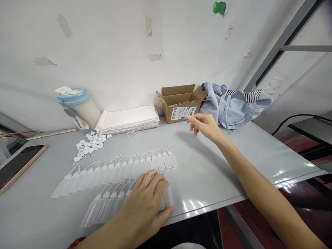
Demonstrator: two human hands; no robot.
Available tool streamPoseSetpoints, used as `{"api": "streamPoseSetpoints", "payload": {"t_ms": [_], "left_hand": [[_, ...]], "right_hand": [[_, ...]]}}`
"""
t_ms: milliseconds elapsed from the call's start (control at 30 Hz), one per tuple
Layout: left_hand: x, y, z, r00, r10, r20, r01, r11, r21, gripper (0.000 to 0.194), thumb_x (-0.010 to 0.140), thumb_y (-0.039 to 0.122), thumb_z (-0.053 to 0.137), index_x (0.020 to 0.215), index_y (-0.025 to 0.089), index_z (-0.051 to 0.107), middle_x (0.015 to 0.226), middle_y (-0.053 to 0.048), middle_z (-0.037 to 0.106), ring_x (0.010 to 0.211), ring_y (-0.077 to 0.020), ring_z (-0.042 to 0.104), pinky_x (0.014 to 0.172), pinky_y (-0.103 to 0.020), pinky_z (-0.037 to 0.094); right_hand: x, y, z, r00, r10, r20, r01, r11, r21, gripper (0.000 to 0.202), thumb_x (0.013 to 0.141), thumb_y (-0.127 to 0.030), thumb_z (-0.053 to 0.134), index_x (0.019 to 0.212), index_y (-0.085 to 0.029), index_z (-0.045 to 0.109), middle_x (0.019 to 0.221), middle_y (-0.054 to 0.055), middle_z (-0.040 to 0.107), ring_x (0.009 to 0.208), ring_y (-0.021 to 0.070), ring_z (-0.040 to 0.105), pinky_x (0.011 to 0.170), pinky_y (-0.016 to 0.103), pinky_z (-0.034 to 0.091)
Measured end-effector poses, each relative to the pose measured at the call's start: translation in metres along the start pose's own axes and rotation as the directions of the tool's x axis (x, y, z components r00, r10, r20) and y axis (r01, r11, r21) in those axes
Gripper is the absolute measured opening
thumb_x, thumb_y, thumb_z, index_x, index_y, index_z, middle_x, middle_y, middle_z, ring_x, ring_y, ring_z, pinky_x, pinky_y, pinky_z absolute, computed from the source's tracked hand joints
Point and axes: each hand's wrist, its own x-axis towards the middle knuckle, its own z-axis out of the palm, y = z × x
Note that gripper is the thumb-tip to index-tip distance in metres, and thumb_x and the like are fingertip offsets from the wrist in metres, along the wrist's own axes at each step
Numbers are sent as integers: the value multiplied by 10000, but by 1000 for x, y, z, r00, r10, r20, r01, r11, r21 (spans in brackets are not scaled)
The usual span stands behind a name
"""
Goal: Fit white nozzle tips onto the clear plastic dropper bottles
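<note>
My left hand (146, 204) is palm down over the front row of translucent plastic tubes (100, 209), hiding several of them. Its fingers curl around the end tube (169, 197), thumb at the bottom and forefinger near the top. Behind lies a second slanting row of similar tubes (111, 173) with thin white loops at their necks. Raised above the table in front of the cardboard box, my right hand (204, 126) has thumb and forefinger pinched together and the other fingers curled. Anything between those fingertips is too small to make out.
Small white caps (90, 143) lie heaped at the back left, near a few loose white loops (134, 134). Along the wall stand a blue-lidded cup (80, 107), stacked white envelopes (129, 119), an open cardboard box (178, 103) and bunched blue cloth (233, 107). A phone (20, 164) lies left.
</note>
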Motion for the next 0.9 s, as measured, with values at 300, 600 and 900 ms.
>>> {"api": "streamPoseSetpoints", "payload": {"t_ms": [300,600,900], "left_hand": [[0,0,-1,998,-29,54,29,1000,0,353,780,239,685,1073,174,497,1110,-103,590,1071,-316,494,878,-479,469],[-3,-1,1,998,-30,46,31,999,-21,350,794,236,660,1084,179,473,1126,-104,582,1099,-322,479,888,-484,456],[-4,-1,2,996,-47,72,50,998,-48,320,803,226,646,1074,175,485,1109,-103,583,1088,-312,488,897,-483,455]], "right_hand": [[3,3,-7,999,-3,-41,3,1000,-4,407,832,-524,612,702,-139,632,548,-4,622,361,78,523,442,224,388],[9,12,-15,996,-18,-88,15,999,-34,428,834,-544,593,706,-137,629,546,3,624,373,81,532,413,210,361],[9,12,-17,995,-42,-86,26,984,-177,392,895,-484,513,727,-145,613,592,35,653,404,101,551,436,224,397]]}}
